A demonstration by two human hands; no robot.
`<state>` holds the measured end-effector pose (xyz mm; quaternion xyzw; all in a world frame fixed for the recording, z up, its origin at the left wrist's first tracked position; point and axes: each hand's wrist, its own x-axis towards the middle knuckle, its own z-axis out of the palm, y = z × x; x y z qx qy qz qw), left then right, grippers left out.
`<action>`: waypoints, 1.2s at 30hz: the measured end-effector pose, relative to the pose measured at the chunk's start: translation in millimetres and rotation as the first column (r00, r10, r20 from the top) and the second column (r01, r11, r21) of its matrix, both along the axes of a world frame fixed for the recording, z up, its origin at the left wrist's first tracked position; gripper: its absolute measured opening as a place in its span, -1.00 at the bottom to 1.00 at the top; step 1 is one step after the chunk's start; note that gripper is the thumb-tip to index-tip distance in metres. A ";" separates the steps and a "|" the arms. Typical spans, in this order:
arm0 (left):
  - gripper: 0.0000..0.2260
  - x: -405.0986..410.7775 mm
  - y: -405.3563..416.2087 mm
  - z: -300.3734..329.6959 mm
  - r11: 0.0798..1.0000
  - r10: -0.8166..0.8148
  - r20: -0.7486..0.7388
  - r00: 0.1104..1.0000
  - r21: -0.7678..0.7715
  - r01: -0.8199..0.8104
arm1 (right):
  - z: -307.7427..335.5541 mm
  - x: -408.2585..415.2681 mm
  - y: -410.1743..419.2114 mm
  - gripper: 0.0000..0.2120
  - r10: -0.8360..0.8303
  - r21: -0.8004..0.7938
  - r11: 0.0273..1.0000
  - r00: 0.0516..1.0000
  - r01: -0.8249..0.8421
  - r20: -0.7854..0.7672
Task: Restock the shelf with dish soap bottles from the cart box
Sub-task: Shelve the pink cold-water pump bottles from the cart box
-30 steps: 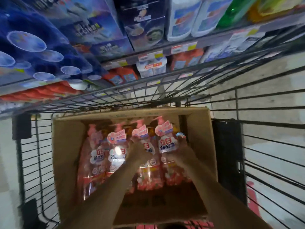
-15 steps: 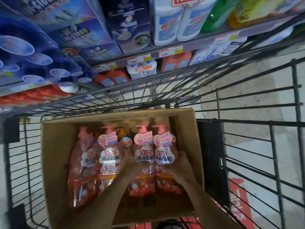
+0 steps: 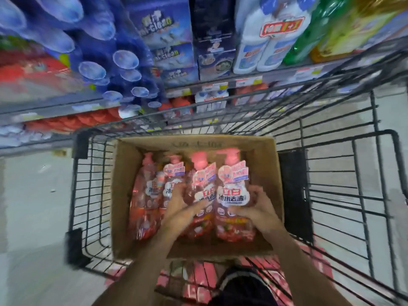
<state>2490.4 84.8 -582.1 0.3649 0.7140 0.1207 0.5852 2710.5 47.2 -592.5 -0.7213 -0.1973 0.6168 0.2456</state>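
Note:
An open cardboard box [image 3: 268, 164] sits in a black wire cart [image 3: 344, 195]. Inside it stand several pink pump bottles of dish soap. My left hand [image 3: 181, 208] grips one dish soap bottle [image 3: 202, 180] round its body. My right hand [image 3: 259, 209] grips the bottle next to it [image 3: 234, 186], at the box's right side. Both held bottles are raised a little above the two others [image 3: 152, 195] at the left. Their lower ends are partly hidden by my hands.
Store shelves [image 3: 220, 81] with price tags rise beyond the cart, packed with blue boxes [image 3: 163, 36], white bottles [image 3: 262, 45] and green bottles [image 3: 309, 38]. A lower shelf holds red and white products [image 3: 209, 102]. Red packs [image 3: 198, 283] lie under the box. Pale floor lies to the left.
Both hands have closed on two bottles and drawn them up and toward me. The view has tilted, so the cart and box sit lower and the shelves loom larger.

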 end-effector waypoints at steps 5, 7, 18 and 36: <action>-0.56 -9.5 11.1 -1.0 0.975 -0.183 0.010 0.983 0.130 0.180 | 14.7 -32.5 1.1 -0.49 0.066 0.042 0.997 0.995 -0.063 -0.078; -0.61 -14.9 8.9 -11.2 0.969 -0.203 -0.006 0.979 0.142 0.202 | 16.9 -36.7 -1.0 -0.58 0.060 0.052 0.997 0.996 -0.056 -0.072; -0.43 -73.9 -8.4 27.7 0.974 -0.065 0.145 0.987 0.223 0.031 | 61.6 -53.4 -1.7 -0.40 0.136 0.105 0.985 0.991 -0.136 0.004; -0.33 -288.0 -93.4 286.2 0.710 0.075 0.343 0.936 0.641 -0.291 | 274.0 -246.6 -32.4 -0.38 0.328 0.642 0.718 0.944 -0.269 0.028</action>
